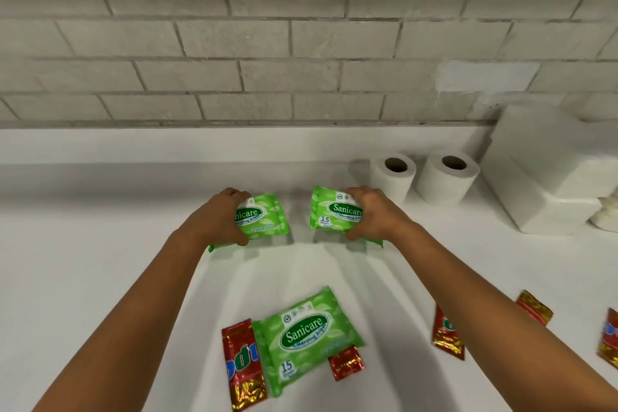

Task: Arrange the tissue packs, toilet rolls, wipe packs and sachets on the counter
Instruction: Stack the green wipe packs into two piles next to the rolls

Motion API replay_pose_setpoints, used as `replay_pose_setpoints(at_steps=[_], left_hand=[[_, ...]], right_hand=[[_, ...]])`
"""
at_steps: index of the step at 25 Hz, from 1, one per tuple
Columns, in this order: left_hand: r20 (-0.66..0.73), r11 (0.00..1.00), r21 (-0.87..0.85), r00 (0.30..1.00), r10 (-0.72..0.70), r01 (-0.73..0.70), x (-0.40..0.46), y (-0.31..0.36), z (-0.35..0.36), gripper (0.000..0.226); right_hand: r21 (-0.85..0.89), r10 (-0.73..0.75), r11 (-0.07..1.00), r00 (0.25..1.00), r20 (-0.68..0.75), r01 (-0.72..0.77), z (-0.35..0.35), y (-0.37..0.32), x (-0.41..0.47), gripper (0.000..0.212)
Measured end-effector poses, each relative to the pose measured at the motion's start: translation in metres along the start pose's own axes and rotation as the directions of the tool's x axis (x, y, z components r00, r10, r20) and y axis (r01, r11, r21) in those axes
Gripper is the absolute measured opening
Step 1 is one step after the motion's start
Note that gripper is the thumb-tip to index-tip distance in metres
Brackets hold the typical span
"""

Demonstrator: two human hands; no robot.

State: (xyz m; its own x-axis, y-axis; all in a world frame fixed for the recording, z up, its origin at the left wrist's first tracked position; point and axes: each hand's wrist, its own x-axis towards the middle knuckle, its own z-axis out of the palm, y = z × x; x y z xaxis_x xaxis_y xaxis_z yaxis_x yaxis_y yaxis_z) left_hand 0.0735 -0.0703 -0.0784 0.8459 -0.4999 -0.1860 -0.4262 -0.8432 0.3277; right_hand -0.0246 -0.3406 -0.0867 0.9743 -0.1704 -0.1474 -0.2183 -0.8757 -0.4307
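Table (100,278) first, since it's the biggest thing here: plain white, filling the lower half of the frame under a grey brick wall (267,43).

Next down in size, the tissue packs (541,177) sit stacked at the right edge against the wall, probably already parked where they belong. Just left of them the two toilet rolls (421,179) stand upright side by side, touching or nearly so, which looks like a finished row to me.

Then the wipe packs. The left hand (217,219) has its fingers and thumb curled round the left wipe pack (264,219), and the right hand (373,216) grips the right wipe pack (329,211) the same way, both around mid-frame with a gap between them. Both packs look like they're at or just above the table; can't tell if they're touching it. My guess is they're being lined up with the rolls, one per hand to save a trip. A third wipe pack (306,338) lies tilted at bottom centre, not sorted yet.

Smallest stuff: red and gold sachets. One (242,365) lies just left of that third pack, another (346,363) pokes out from under its corner, and three more (533,308) are scattered bottom right, one partly hidden behind the right forearm. Those look like the leftovers.
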Motion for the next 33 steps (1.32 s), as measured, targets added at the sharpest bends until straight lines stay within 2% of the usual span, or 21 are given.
replay_pose_setpoints(at_steps=[8,13,17,20,22,24,27,30,33], left_hand=[[0.104,0.997,-0.029,0.992,0.071,-0.068,0.077,-0.032,0.003,0.088],[0.162,0.993,-0.062,0.98,0.111,-0.102,0.111,-0.038,0.019,0.089],[0.155,0.989,-0.081,0.979,0.133,-0.122,0.125,-0.038,0.024,0.092],[0.166,0.991,-0.076,0.979,0.117,-0.106,0.126,-0.037,0.025,0.095],[0.145,0.997,-0.025,0.986,0.082,-0.079,0.119,-0.033,0.024,0.1],[0.069,0.999,-0.011,0.997,0.047,-0.046,0.102,-0.02,0.02,0.097],[-0.054,0.986,-0.155,0.997,0.054,-0.062,0.066,0.012,0.014,0.076],[0.007,0.972,-0.218,0.996,0.09,-0.087,0.017,0.047,0.019,0.064],[0.129,0.986,-0.134,0.984,0.119,-0.102,-0.03,0.073,0.035,0.065]], right_hand=[[-0.178,0.041,0.984,0.991,0.126,-0.018,0.011,-0.006,0.078,0.093],[-0.166,0.069,0.985,0.986,0.15,-0.044,0.024,0.001,0.103,0.092],[-0.172,0.067,0.984,0.982,0.174,-0.037,0.026,0.004,0.11,0.09],[-0.192,0.06,0.981,0.981,0.187,-0.023,0.027,0.003,0.107,0.097],[-0.184,0.041,0.983,0.986,0.161,-0.01,0.026,0.001,0.102,0.099],[-0.148,0.019,0.989,0.995,0.094,-0.005,0.023,-0.001,0.091,0.092],[-0.064,0.004,0.998,0.999,-0.039,-0.006,0.015,-0.004,0.071,0.074],[0.017,-0.02,1.0,0.993,-0.117,0.023,0.009,-0.002,0.038,0.062],[0.058,-0.014,0.998,0.991,-0.135,0.022,0.012,0.01,-0.001,0.057]])
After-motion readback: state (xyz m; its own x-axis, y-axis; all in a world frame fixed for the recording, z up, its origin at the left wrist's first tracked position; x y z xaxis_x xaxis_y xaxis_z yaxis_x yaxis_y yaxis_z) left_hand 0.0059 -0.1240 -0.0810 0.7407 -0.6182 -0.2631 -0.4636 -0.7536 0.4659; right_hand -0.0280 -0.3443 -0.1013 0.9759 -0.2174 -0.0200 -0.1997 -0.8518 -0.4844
